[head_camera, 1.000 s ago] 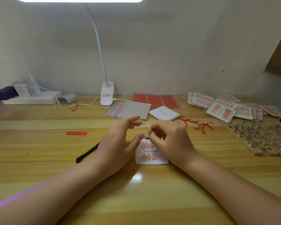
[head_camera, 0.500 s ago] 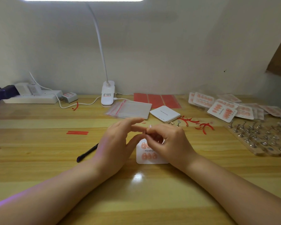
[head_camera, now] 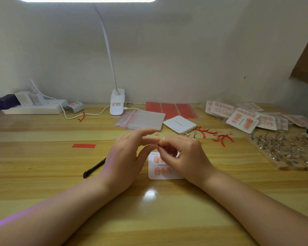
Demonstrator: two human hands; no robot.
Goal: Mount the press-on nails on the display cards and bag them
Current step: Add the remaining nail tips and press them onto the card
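I am watching the right hand (head_camera: 183,153) pinching a small nail (head_camera: 163,138) just above the card (head_camera: 164,172), lying near the bench's (head_camera: 43,174) front edge, while the left hand (head_camera: 126,157), fingers apart, is touching the right fingertips.

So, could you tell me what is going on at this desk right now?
A person is mounting orange press-on nails on a white display card lying on the wooden desk. The card already carries some nails in two rows. Above it, the right hand and left hand meet at the fingertips, apparently working on something tiny that I cannot make out. Clear zip bags and a stack of blank white cards wait behind, with finished cards piled at the right.
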